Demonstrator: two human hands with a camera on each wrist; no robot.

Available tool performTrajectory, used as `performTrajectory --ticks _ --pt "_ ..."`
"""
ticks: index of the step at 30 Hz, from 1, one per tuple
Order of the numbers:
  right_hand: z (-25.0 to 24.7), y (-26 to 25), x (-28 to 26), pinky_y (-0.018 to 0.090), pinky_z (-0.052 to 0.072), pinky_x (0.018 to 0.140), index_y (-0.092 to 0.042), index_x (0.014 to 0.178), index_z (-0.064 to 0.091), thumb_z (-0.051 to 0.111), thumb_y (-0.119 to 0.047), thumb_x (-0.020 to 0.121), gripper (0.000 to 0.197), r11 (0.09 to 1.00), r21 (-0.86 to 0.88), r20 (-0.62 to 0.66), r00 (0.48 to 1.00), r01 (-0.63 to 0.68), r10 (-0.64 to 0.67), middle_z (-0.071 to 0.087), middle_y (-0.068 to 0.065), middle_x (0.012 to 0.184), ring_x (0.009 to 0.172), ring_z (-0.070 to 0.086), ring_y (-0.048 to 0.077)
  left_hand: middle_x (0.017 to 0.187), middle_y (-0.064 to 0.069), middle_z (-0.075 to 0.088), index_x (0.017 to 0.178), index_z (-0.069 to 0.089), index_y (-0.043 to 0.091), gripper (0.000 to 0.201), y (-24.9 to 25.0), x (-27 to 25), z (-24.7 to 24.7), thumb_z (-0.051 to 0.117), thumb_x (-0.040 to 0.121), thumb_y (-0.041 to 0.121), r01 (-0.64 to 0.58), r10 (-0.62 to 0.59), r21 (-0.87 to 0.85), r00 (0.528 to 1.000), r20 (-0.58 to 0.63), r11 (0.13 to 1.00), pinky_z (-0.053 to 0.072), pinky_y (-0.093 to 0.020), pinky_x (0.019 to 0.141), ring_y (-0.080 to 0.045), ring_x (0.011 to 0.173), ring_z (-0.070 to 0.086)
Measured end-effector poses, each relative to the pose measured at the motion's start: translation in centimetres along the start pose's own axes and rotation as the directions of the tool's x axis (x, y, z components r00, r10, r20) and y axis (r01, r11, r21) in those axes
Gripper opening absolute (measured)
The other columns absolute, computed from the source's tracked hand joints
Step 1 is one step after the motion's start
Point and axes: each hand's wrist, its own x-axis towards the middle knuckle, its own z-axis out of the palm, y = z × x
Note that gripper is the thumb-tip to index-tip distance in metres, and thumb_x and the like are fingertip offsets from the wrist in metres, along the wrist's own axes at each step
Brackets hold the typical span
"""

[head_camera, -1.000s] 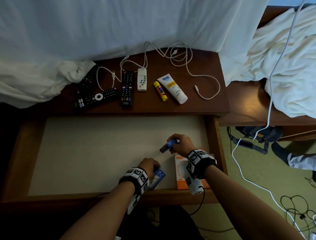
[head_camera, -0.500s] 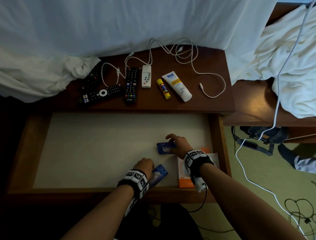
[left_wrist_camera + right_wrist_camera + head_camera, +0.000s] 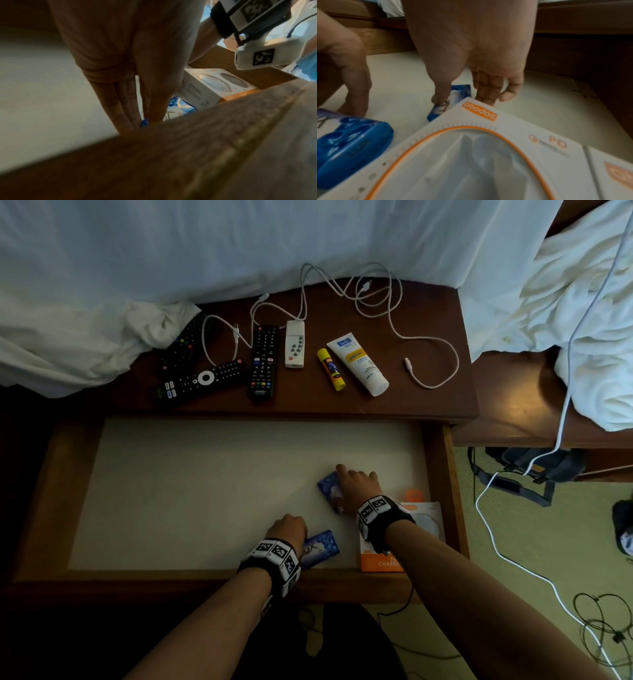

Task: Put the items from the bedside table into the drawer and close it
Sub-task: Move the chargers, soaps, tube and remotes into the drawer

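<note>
The drawer stands pulled out, with a pale floor. Two blue packs lie in it. My left hand pinches the near blue pack by its left edge, between thumb and straight fingers, close to the drawer's front wall. My right hand rests over the far blue pack, which lies flat. In the right wrist view the thumb tip touches the top of the far blue pack and the fingers hang loosely beside it. An orange and white charger box sits in the drawer's right front corner.
On the bedside table lie black remotes, a white remote, a yellow glue stick, a lotion tube and white cables. White bedding hangs over the table's left corner.
My right hand has brought the far blue pack down from the air and laid it flat on the drawer floor. My left hand has stayed on the near pack.
</note>
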Motion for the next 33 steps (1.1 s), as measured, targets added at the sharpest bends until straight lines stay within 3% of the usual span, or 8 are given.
performTrajectory --ticks 3,6,8,12,16,22,27,33 --pt "0.1 -0.2 -0.1 0.054 0.028 0.104 -0.022 0.145 0.025 0.053 -0.049 0.089 0.068 0.996 -0.076 -0.060 0.997 -0.044 0.039 0.051 0.012 0.135 0.123 0.047 0.035 0.118 -0.015 0.061 0.111 0.070 0.008 0.036 -0.4 0.2 -0.1 0.078 0.077 0.018 0.046 -0.047 -0.033 0.999 -0.008 0.998 0.054 -0.036 0.089 -0.032 0.103 0.064" --pt "-0.3 -0.1 0.0 0.056 0.032 0.104 -0.032 0.148 0.026 0.057 -0.027 0.089 0.067 0.997 -0.028 0.010 0.997 0.075 -0.075 0.034 0.010 0.145 0.129 0.039 0.037 0.116 -0.013 0.061 0.108 0.070 0.009 0.040 -0.7 -0.1 -0.6 0.082 0.072 0.021 0.100 -0.099 -0.064 0.995 0.015 0.993 0.055 -0.034 0.088 -0.030 0.102 0.064" --pt "-0.6 -0.3 0.4 0.057 0.031 0.104 -0.031 0.146 0.032 0.056 -0.021 0.090 0.061 0.994 -0.059 0.039 0.995 0.089 -0.087 0.038 0.010 0.141 0.128 0.039 0.036 0.116 -0.013 0.063 0.107 0.070 0.009 0.040 -0.7 -0.3 -0.8 0.082 0.072 0.022 0.112 -0.111 -0.092 0.994 0.020 0.989 0.056 -0.035 0.087 -0.030 0.100 0.065" --pt "-0.7 -1.3 0.6 0.063 0.022 0.106 -0.021 0.131 0.044 0.056 -0.037 0.092 0.044 0.989 -0.147 -0.001 1.000 -0.011 0.011 0.056 0.010 0.129 0.126 0.042 0.036 0.114 -0.014 0.063 0.105 0.069 0.009 0.037 -0.7 -0.3 -0.8 0.081 0.072 0.021 0.127 -0.125 -0.121 0.992 0.024 0.984 0.056 -0.037 0.087 -0.031 0.100 0.065" --pt "-0.4 -1.6 0.4 0.063 0.019 0.107 -0.017 0.128 0.045 0.051 -0.049 0.093 0.048 0.988 -0.134 0.029 0.996 -0.076 0.080 0.061 0.009 0.125 0.125 0.045 0.034 0.116 -0.014 0.062 0.106 0.067 0.007 0.038 -0.8 -0.1 -0.8 0.080 0.074 0.021 0.135 -0.133 -0.114 0.991 0.029 0.984 0.055 -0.035 0.086 -0.032 0.101 0.064" --pt "0.0 -1.0 -0.4 0.075 0.010 0.105 -0.023 0.124 0.057 0.052 -0.044 0.093 0.038 0.972 -0.197 0.156 0.983 0.126 -0.096 0.055 0.007 0.128 0.128 0.039 0.033 0.124 -0.015 0.056 0.116 0.056 0.007 0.044 -0.8 -0.2 -0.8 0.074 0.082 0.027 0.124 -0.124 -0.015 0.992 0.019 0.992 0.049 -0.037 0.089 -0.033 0.112 0.059" --pt "-0.1 -0.6 -1.3 0.077 0.007 0.105 -0.020 0.110 0.066 0.062 -0.042 0.088 0.032 0.954 -0.274 0.204 0.977 0.125 -0.069 0.061 0.008 0.120 0.126 0.042 0.033 0.122 -0.014 0.058 0.116 0.058 0.006 0.043 0.4 -0.2 -0.8 0.074 0.082 0.028 0.082 -0.083 0.026 0.995 0.050 0.996 0.050 -0.035 0.085 -0.031 0.109 0.061" --pt "0.2 0.7 -2.5 0.076 0.006 0.106 -0.030 0.121 0.062 0.056 -0.024 0.093 0.030 0.968 -0.203 0.182 0.977 0.145 -0.108 0.058 0.003 0.127 0.129 0.040 0.030 0.122 -0.015 0.059 0.118 0.058 0.007 0.036 2.7 0.0 -0.6 0.067 0.086 0.022 -0.011 0.010 0.034 1.000 0.027 0.999 0.050 -0.036 0.087 -0.032 0.108 0.061"
